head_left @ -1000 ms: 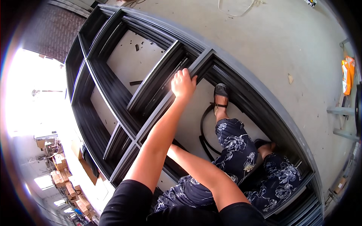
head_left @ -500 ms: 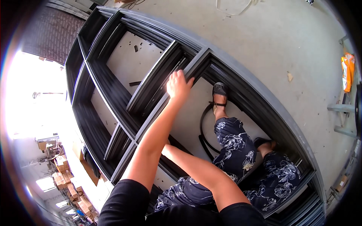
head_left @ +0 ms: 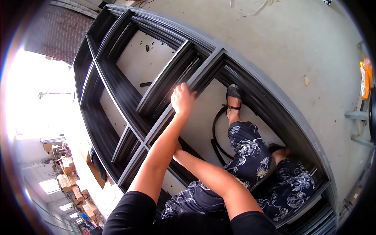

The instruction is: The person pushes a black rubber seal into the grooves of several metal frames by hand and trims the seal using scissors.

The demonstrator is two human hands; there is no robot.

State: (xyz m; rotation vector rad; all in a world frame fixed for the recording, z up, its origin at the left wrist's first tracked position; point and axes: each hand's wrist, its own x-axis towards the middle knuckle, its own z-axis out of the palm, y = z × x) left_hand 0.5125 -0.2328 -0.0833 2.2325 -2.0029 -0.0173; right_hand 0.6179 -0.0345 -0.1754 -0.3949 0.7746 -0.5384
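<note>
Dark metal window frame [head_left: 117,90] lies flat on concrete floor [head_left: 297,43], mullions and crossbars already joined. Left hand [head_left: 182,100] closed over a mullion top edge near centre joint. Right hand hidden behind left forearm, state can't be told. Black rubber gasket strip [head_left: 216,131] lies loose in the bay beside sandalled foot [head_left: 234,94]. Judged: frame assy largely complete; gasket fitting outstanding.

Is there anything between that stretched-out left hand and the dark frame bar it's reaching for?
Nothing visible. The left hand already rests on the dark frame bar, fingers over its edge. The right hand is hidden behind the left forearm, so whether it touches anything cannot be told.
</note>
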